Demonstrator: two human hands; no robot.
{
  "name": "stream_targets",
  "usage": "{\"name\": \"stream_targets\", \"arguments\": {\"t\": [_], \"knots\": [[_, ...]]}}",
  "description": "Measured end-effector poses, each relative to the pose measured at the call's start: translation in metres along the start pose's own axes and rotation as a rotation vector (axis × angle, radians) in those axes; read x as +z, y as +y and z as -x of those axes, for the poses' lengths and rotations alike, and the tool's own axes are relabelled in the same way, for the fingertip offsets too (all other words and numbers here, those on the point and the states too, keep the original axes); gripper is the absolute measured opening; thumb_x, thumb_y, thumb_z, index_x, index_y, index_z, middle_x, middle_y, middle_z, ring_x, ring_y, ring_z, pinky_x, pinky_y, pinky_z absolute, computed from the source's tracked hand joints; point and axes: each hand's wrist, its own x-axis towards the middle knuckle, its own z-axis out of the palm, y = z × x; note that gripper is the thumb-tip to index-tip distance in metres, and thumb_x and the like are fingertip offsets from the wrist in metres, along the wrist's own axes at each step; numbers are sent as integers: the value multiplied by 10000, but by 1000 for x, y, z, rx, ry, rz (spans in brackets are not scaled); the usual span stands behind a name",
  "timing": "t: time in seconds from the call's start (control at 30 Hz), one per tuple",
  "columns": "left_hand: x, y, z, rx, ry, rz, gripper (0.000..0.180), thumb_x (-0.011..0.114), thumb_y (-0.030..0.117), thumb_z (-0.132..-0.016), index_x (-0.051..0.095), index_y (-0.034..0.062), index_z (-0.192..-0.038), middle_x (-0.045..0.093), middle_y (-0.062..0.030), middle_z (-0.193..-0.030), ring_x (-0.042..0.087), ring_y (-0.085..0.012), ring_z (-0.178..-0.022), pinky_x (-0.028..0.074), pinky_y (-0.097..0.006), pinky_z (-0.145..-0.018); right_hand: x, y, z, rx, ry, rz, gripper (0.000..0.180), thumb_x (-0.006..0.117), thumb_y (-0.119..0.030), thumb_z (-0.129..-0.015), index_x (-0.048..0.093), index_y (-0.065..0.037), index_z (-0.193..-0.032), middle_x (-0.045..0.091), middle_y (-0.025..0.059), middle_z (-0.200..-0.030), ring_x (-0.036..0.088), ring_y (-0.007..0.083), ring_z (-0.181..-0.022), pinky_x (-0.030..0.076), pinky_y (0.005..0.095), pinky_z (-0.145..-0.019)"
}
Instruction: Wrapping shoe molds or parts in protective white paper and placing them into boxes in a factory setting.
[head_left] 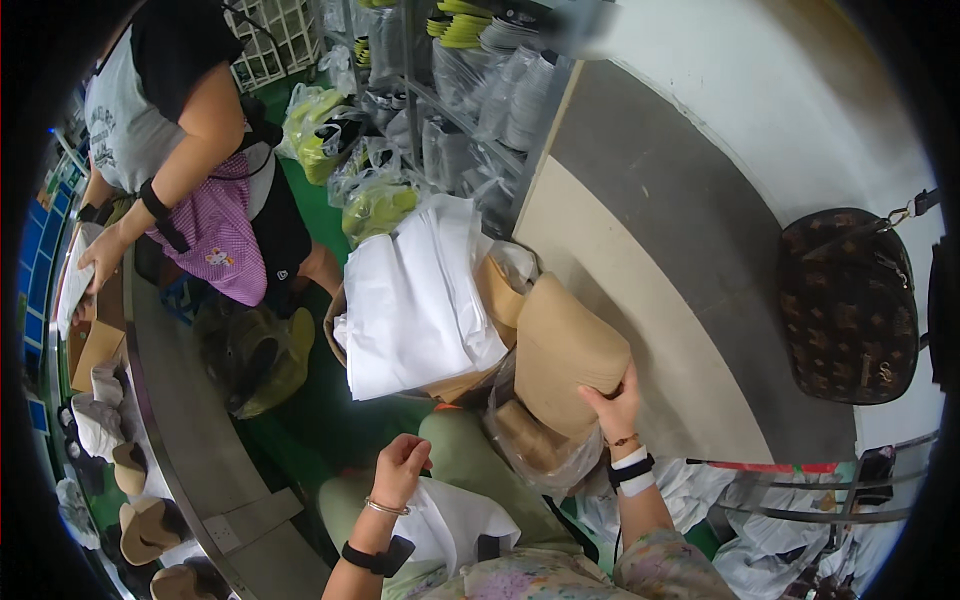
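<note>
My right hand (612, 405) grips the near right corner of a thick tan stack of paper or card sheets (570, 350), thumb on top and the other fingers mostly hidden. The stack leans over a clear plastic bag (565, 478) with a brown rolled or folded piece (528, 437) inside. Above my lap, my left hand (402, 468) is curled closed, and nothing shows in it. Below it a white sheet (455, 520) lies across my green trousers. A pile of white sheets (415, 300) rests on a carton beyond my knees.
A co-worker (160, 130) stands at the left, hands over a curved workbench (190, 430) holding tan caps (148, 530). Bagged green and grey pieces (380, 205) fill the rack behind. A brown handbag (848, 305) hangs on the right wall; white bundles (770, 535) lie lower right.
</note>
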Motion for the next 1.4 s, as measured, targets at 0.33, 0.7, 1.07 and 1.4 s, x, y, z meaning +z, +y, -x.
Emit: {"name": "stream_targets", "arguments": {"t": [0.33,0.7,1.07,1.4], "knots": [[-9,3,-5,-103,-81,140,400,504,363,-875,591,-18,-962,623,-67,-713,452,-73,-548,363,-193,-516,-4,-69,9,8,-32,-277,696,733,-14,-559,435,-42,-1188,518,26,-1103,509,148,-1000,409,290,-869],[-58,20,97,51,-177,699,421,450,451,-893,604,60,-870,527,46,-663,455,-51,-532,361,-199,-459,39,-80,44,-241,-583,-122,609,702,-272,-735,436,-24,-1224,493,99,-1226,488,231,-1093,380,350,-938],[-111,-42,213,549,401,-25,313,624,320,-811,622,7,-823,615,-54,-742,558,-141,-658,440,-274,-576,154,-168,88,451,-1113,-538,577,512,-317,-848,350,6,-1297,509,78,-1172,466,180,-1091,359,293,-943],[-88,-68,301,395,521,-895,426,750,352,-611,632,76,-914,562,-152,-988,589,-303,-775,489,-354,-582,202,-137,114,554,-1433,-135,572,499,-446,-780,492,8,-1128,553,75,-1044,522,143,-954,419,277,-830]]}}
